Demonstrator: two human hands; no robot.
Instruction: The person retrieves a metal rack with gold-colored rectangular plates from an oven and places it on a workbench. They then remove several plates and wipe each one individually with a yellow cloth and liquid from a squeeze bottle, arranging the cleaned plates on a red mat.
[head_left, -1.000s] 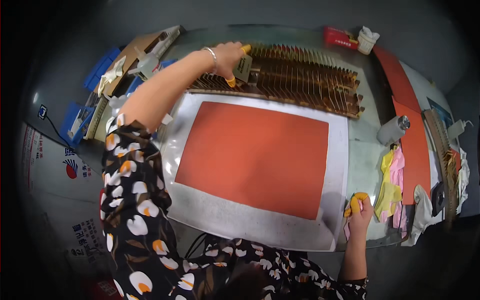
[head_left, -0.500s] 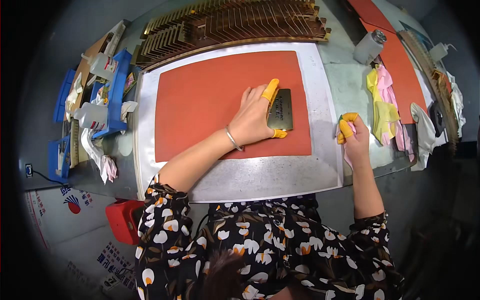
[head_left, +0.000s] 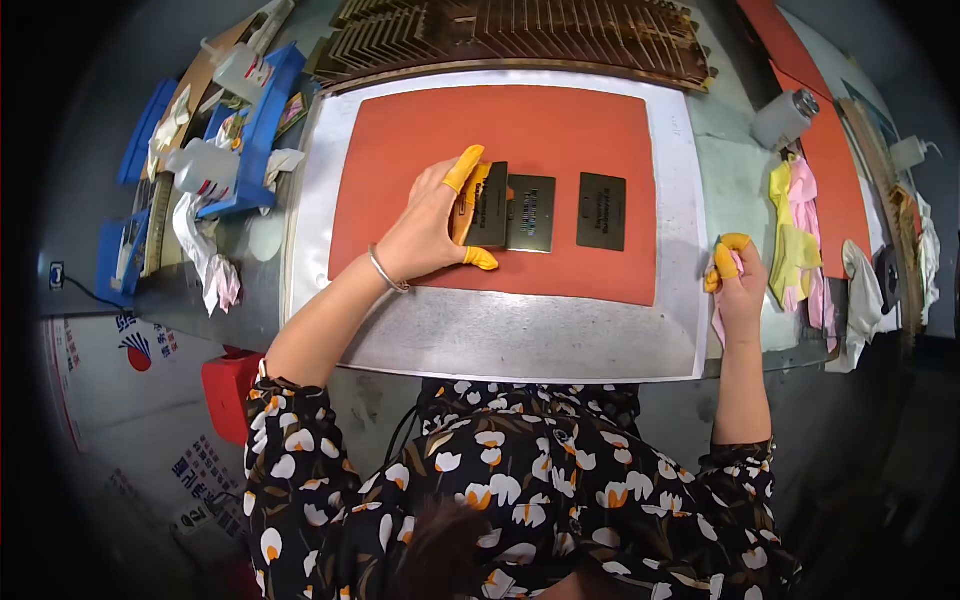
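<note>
On the orange-red mat [head_left: 430,130], my left hand [head_left: 427,228] grips a dark printed metal plate [head_left: 490,208] by its short ends, thumb near and fingers far. The plate is tilted up; whether more than one is in the grip I cannot tell. Beside it, partly covered, a second metal plate [head_left: 533,215] lies flat. A third metal plate [head_left: 602,212] rests flat farther right, apart from the others. Off the mat's right side, my right hand [head_left: 741,285] is closed on a pink cloth [head_left: 718,326], mostly hidden by the fingers. Yellow finger cots cover some fingertips of both hands.
A slotted brown rack [head_left: 510,45] stands behind the mat. On the left are a blue tray [head_left: 268,130] and white plastic bottles [head_left: 205,168]. A metal-capped bottle [head_left: 785,120] and yellow and pink cloths [head_left: 795,235] sit at the right. White paper [head_left: 520,340] borders the mat.
My left hand has moved left with a plate and tilted it. Two plates now lie in view on the mat to its right. My right hand stays closed beside the mat.
</note>
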